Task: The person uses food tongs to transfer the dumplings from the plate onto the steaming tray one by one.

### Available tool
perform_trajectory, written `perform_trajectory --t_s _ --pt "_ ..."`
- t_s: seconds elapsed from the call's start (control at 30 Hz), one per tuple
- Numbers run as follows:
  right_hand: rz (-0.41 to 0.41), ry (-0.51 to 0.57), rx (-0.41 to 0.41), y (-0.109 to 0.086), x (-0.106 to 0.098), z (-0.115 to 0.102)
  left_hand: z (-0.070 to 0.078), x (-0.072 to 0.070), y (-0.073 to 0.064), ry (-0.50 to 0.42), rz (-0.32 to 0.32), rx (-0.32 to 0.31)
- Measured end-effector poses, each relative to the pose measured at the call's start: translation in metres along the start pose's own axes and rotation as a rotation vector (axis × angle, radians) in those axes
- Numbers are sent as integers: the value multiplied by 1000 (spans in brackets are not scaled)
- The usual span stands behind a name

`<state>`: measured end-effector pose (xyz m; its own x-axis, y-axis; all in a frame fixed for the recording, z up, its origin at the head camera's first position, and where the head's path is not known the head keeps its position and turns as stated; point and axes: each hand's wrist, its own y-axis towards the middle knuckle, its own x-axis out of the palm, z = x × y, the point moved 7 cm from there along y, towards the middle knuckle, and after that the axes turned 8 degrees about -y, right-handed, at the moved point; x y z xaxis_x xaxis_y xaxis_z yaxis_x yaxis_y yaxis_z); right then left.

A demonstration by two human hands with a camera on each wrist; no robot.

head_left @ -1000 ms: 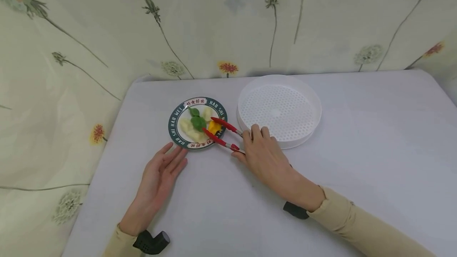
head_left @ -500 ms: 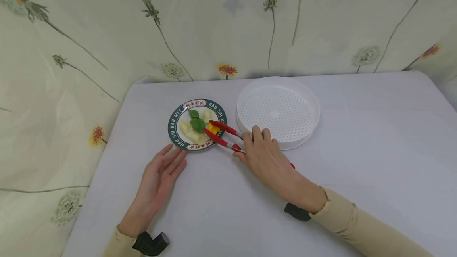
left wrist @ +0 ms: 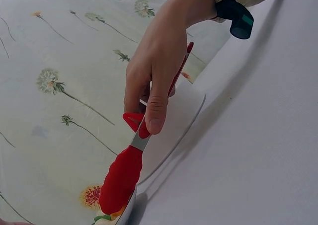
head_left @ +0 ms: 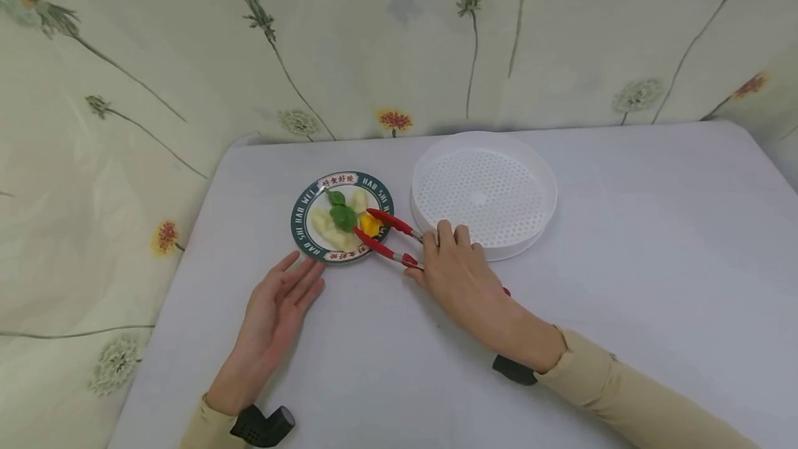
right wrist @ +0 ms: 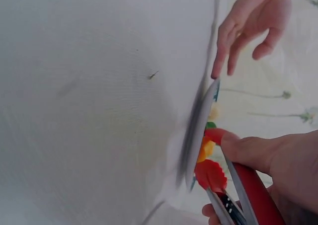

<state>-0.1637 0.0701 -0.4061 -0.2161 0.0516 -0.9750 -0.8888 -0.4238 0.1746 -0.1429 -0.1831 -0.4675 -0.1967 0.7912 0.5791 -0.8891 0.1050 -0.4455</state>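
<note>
In the head view, my right hand point(head_left: 461, 286) grips red-and-silver tongs point(head_left: 376, 244) from above. Their red tips stand apart over the right side of a green-rimmed plate point(head_left: 300, 231), on either side of a yellow piece point(head_left: 370, 225). Whether they touch it, I cannot tell. Pale dumpling-like pieces point(head_left: 339, 239) and green pieces point(head_left: 343, 218) also lie on the plate. Below it, my left hand point(head_left: 274, 310) lies palm up with relaxed fingers; the right wrist view has a fingertip at the plate's edge. The left wrist view shows my right thumb pressed along the tongs point(left wrist: 121, 178).
A round white perforated tray point(head_left: 483, 189) with a raised wall stands right of the plate, close behind my right hand. White cloth point(head_left: 654, 248) covers the table. A flower-printed curtain point(head_left: 424, 54) hangs along the back and left edges.
Slightly closer together half a second ago, the tongs' tips now stand a little wider around the yellow piece. Both hands keep nearly the same place; the head view shifts a little.
</note>
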Motion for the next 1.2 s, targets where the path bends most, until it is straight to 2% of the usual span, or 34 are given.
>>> perform_trajectory --t_s 0.2,0.4,0.63,0.77,0.97,1.2 --pt "-44 22 -5 3 0 0 0 0 0 -6 6 3" --pt "-44 11 -25 2 -2 -2 0 -2 0 -13 12 -2" --pt "-64 50 9 -2 -9 4 1 -3 0 -12 9 -3" --pt "-53 33 15 -4 -18 9 0 -3 0 -10 4 -6" --pt "-6 -7 46 -9 -37 28 -2 -2 0 -7 3 -6" --pt "64 71 161 -18 -49 66 0 -1 1 1 -2 -1"
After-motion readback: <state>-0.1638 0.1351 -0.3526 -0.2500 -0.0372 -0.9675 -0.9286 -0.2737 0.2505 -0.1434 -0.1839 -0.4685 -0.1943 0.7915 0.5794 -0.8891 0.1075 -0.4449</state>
